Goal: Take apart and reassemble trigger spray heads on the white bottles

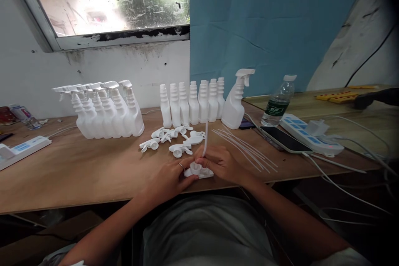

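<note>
At the table's front edge, my left hand [172,178] is closed on a white spray trigger head [199,171], which lies with its round collar upward. Between the thumb and fingers of my right hand [222,163] is a thin white dip tube [205,137], standing nearly upright. Its lower end is at the collar; whether it sits inside, my fingers hide. Beyond my hands lies a loose group of white trigger heads [181,149]. Several more dip tubes [246,149] are spread on the table to the right of my right hand.
Open-necked white bottles [193,106] stand in a row behind the trigger heads. One bottle with a sprayer [233,106] ends that row; more capped ones [107,112] stand left. A water bottle [277,104], a phone [286,139] and a power strip [307,135] with cables are at right.
</note>
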The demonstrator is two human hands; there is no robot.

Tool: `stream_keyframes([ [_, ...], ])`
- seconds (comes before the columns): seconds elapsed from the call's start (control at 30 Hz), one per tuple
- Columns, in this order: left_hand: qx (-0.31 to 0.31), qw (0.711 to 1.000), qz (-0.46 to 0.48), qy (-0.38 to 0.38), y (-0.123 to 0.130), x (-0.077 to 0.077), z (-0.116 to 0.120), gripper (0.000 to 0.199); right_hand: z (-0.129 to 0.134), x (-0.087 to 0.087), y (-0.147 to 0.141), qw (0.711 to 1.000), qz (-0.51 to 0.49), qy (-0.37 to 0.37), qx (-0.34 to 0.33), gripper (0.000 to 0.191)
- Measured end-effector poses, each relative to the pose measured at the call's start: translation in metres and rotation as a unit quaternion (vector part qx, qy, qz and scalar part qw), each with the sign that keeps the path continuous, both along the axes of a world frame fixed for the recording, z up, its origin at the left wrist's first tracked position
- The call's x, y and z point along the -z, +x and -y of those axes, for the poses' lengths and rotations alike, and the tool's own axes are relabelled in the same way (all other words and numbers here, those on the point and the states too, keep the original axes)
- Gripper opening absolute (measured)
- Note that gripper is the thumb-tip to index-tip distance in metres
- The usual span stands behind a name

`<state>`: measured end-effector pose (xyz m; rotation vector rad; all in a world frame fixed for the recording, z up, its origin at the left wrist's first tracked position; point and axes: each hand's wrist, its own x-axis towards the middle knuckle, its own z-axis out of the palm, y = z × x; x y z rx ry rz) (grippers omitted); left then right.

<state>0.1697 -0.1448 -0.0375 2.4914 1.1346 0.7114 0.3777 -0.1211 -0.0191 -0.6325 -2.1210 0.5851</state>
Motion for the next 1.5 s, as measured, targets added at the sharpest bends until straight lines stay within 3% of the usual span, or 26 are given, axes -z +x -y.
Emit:
stream_keyframes([
  [0.1,0.000,1.000,-0.004,0.001,-0.001,0.002,-0.001,0.048,-0.004,0.002,-0.005,0.999,-0.016,-0.026,0.034,0.019],
  [0.27,-0.008,1.000,-0.022,-0.020,-0.001,0.001,-0.001,0.044,-0.008,0.008,-0.009,0.998,-0.023,-0.060,0.029,0.024],
  [0.7,0.010,0.999,-0.045,-0.025,-0.001,-0.001,0.000,0.034,-0.010,0.008,-0.008,0.996,0.046,0.077,0.016,0.030],
  [0.87,0.000,0.999,-0.051,-0.018,-0.001,-0.001,0.001,0.035,-0.007,0.006,-0.013,0.994,0.079,0.080,0.000,0.030],
  [1.0,-0.001,0.999,-0.045,-0.018,0.000,-0.001,0.001,0.033,-0.006,0.010,-0.015,0.995,0.086,0.046,0.003,0.029],
  [1.2,0.004,1.000,-0.009,-0.026,-0.001,-0.002,0.000,0.027,-0.004,0.017,-0.008,0.999,-0.010,-0.034,-0.003,0.017],
  [1.3,-0.023,0.998,0.038,-0.032,0.000,-0.002,0.002,0.026,-0.003,0.015,0.002,0.991,0.000,-0.136,-0.015,0.046],
  [1.4,-0.027,0.997,0.070,-0.020,0.003,-0.007,0.001,0.024,-0.003,0.014,0.012,0.971,-0.026,-0.239,-0.003,0.041],
  [1.5,0.011,0.998,0.053,0.025,0.004,-0.022,-0.015,0.026,-0.006,0.016,0.022,0.962,-0.103,-0.251,0.042,0.038],
])
